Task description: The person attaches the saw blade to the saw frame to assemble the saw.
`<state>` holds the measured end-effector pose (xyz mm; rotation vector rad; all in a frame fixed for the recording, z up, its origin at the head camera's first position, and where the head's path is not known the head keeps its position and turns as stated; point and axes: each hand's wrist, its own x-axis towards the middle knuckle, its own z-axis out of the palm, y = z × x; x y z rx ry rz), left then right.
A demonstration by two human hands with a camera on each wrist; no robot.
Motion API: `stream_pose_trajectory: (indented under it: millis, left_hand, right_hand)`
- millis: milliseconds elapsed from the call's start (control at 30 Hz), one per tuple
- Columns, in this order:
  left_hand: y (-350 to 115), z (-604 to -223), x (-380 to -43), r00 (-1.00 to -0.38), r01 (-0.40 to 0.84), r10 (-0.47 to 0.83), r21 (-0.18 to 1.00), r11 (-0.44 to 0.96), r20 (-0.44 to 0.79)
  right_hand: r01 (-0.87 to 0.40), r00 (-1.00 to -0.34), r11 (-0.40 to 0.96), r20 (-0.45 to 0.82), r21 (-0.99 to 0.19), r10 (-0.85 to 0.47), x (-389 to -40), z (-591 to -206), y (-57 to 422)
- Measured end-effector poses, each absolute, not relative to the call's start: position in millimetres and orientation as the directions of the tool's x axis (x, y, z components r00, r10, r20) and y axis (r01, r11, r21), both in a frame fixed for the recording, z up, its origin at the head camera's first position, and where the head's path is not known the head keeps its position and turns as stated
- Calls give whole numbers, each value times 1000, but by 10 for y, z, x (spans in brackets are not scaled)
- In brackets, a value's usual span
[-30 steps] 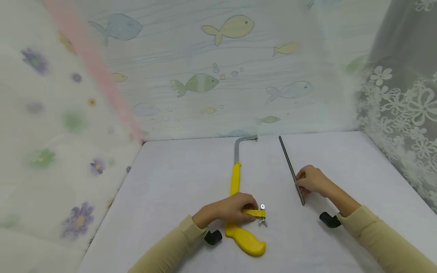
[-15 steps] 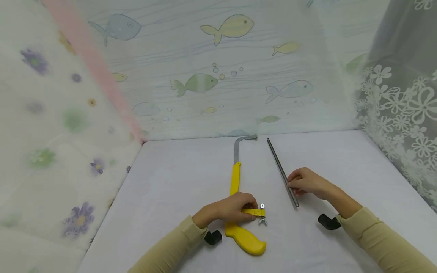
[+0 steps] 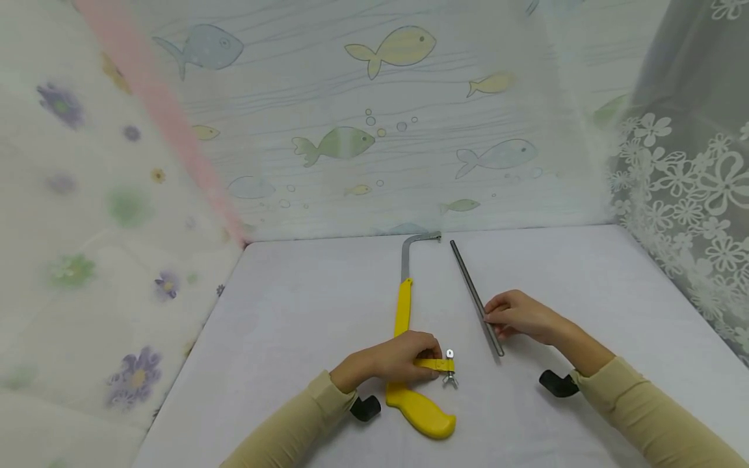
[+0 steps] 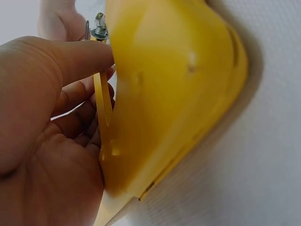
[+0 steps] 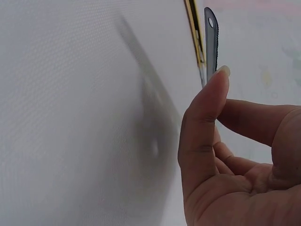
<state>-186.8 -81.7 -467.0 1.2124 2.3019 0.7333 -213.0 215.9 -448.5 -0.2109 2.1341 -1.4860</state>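
A yellow hacksaw frame [image 3: 403, 305] lies on the white table, its grey bent end at the back and its handle [image 3: 426, 415] towards me. My left hand [image 3: 398, 356] grips the frame's front arm, beside the metal pin with its wing nut [image 3: 450, 381]. In the left wrist view, thumb and fingers close on the yellow metal [image 4: 174, 80]. To the right, my right hand [image 3: 522, 317] pinches a dark hacksaw blade [image 3: 468, 279] between thumb and fingers. The right wrist view shows a hole and a toothed edge at the blade's end [image 5: 211, 44]; the blade's shadow falls on the table.
White cloth covers the table [image 3: 304, 312]. A fish-patterned curtain [image 3: 363, 162] hangs along the back edge, a flowered one [image 3: 105, 260] on the left and lace [image 3: 696, 175] on the right. A black wrist mount [image 3: 558, 383] sits under each sleeve.
My right hand has brought the hacksaw blade leftwards, closer to the frame and slightly nearer to me. My left hand and the hacksaw frame stay in place.
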Motion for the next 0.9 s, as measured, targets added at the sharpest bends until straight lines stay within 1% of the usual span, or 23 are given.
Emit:
stream_pose_trajectory:
  millis: [367,633,900]
  left_hand:
    - [-814,-4695,-1874,-519,620,845,621,479,-133]
    - [-818,-4685,-1874,-507,632,853,620,465,-124]
    - [-812,-4682,-1865,-509,630,851,619,470,-129]
  right_hand:
    - [153,-842,332,-299,-931,-449,-2185,-4448,2079]
    - [148,-843,322,-289,-935,-454,-2218,-4436,2018]
    - [161,-842,318,-298,-934,-449,-2248,-4474,1997]
